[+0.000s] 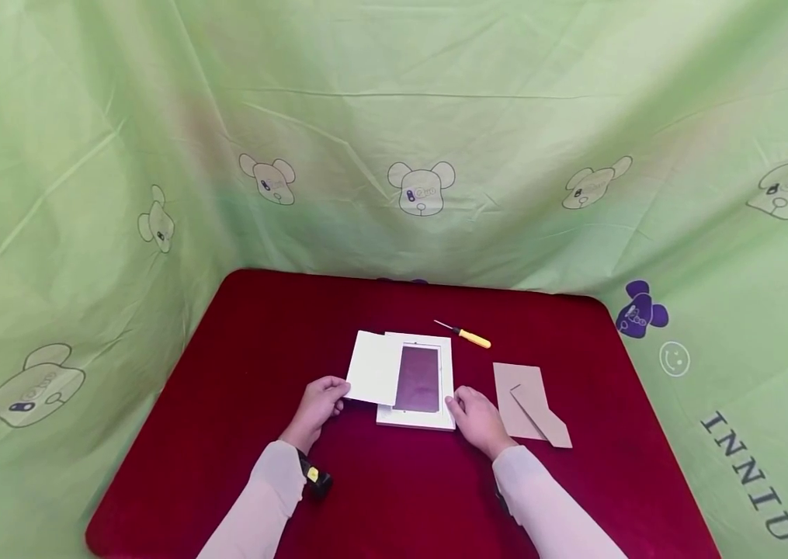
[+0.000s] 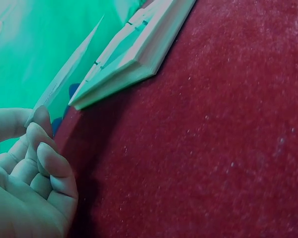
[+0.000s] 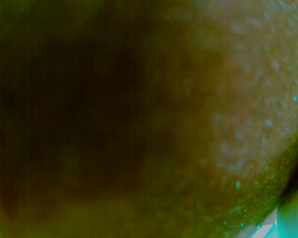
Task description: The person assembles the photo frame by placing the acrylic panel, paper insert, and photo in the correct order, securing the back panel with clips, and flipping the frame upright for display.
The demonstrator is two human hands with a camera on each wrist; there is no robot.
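A thin white sheet (image 1: pixel 374 369) is pinched at its lower left corner by my left hand (image 1: pixel 320 405). It slants over the left part of a white picture frame (image 1: pixel 446 373), whose opening shows purplish red. In the left wrist view, the tilted sheet (image 2: pixel 64 77) appears edge-on above the thumb and fingers, with a corner of the frame (image 2: pixel 121 77) beyond. My right hand (image 1: pixel 480 419) grips the frame's lower right edge, its thumb and index finger at the border. The right wrist view is mostly dark and blurred and does not show the grip.
Right of the frame lies a brown backing board (image 1: pixel 508 404) with an angled stand leg (image 1: pixel 539 415). A screwdriver (image 1: pixel 473 338) with a yellow handle rests behind the frame. Everything is on a red cloth-covered table (image 1: pixel 261 334), with a green printed curtain (image 1: pixel 345 109) around it.
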